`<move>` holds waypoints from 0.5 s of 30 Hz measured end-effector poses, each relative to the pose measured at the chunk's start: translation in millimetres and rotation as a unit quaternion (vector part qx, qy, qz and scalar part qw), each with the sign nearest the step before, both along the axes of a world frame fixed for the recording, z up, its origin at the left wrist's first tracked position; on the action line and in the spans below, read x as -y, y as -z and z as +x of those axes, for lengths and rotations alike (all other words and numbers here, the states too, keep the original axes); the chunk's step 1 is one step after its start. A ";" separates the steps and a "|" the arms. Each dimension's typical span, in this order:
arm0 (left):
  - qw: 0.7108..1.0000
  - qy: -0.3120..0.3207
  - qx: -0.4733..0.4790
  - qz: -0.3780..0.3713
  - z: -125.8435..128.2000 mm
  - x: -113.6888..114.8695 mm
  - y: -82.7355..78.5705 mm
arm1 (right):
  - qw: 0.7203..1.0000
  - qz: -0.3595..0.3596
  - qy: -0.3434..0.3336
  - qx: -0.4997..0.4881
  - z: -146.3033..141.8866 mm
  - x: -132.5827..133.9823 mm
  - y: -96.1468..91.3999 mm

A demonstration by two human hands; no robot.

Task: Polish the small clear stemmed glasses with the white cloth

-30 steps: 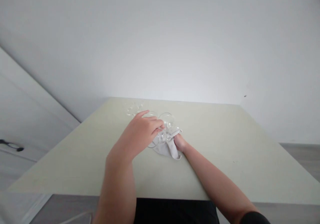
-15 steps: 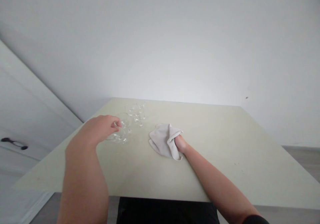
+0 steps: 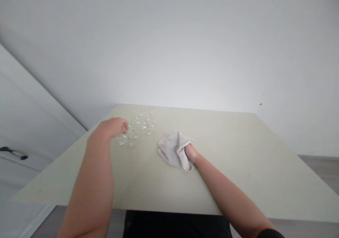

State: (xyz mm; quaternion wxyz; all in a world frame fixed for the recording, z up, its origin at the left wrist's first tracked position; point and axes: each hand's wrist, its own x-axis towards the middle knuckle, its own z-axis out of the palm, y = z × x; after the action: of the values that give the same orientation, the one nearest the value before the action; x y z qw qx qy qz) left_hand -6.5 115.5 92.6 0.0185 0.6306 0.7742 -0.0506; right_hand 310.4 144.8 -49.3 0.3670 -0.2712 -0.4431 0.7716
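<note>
On the left part of the table [image 3: 227,188], several clear glasses [image 3: 144,119] stand in a close group. My left hand [image 3: 116,125] is at the nearest glass [image 3: 123,139], its thumb and fingers curled together at the rim; the clear glass is hard to make out there. A pale grey cloth [image 3: 172,149] lies crumpled near the middle of the table. Folds of it cover the fingers of my right hand [image 3: 191,153], which grips the cloth from the right.
Behind the table's far edge rises a white wall [image 3: 190,47]. To the left stands a white cabinet [image 3: 26,107] with a dark handle [image 3: 13,153]. Small dark marks show on the tabletop at right.
My left hand has moved slightly forward, and its fingers have drawn together at the near glass's rim. The near glass sits a little farther away. My right hand and the cloth stay put.
</note>
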 end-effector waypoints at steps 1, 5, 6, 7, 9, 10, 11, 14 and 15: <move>1.000 -0.007 0.000 -0.002 0.2 -0.7 0.5 | 1.000 0.001 0.000 -0.001 0.0 0.1 -0.3; 1.000 -0.022 0.007 -0.013 0.1 -4.2 1.8 | 1.000 0.002 0.003 0.002 -0.2 0.0 -0.5; 0.999 -0.029 0.009 -0.015 -0.3 -5.2 2.3 | 1.000 0.003 0.004 0.001 -0.2 -0.3 0.3; 0.999 -0.035 0.013 -0.016 -0.5 -6.0 2.9 | 1.000 0.006 0.004 -0.001 -0.1 -0.7 1.4; 0.999 -0.039 0.022 -0.008 -0.3 -6.1 4.0 | 1.000 0.013 0.000 -0.013 0.2 -1.6 4.2; 0.999 -0.042 0.024 -0.002 0.3 -4.8 4.1 | 1.000 0.016 -0.002 -0.019 0.5 -2.0 5.6; 0.999 -0.040 0.025 0.006 1.2 -2.3 3.6 | 1.000 0.016 -0.005 -0.023 0.7 -2.4 6.6; 0.999 -0.039 0.011 0.035 7.1 11.2 -3.3 | 1.000 0.013 -0.008 -0.019 1.3 -2.9 7.7; 0.998 -0.032 0.003 0.055 10.5 16.8 -7.5 | 1.000 0.012 -0.004 -0.015 1.4 -2.8 7.6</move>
State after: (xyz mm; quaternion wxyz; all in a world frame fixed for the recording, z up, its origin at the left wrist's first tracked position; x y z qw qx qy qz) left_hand 4.0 98.7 100.1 -0.0123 0.6054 0.7958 -0.0057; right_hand 311.7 147.6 -56.8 0.3741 -0.2530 -0.4479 0.7716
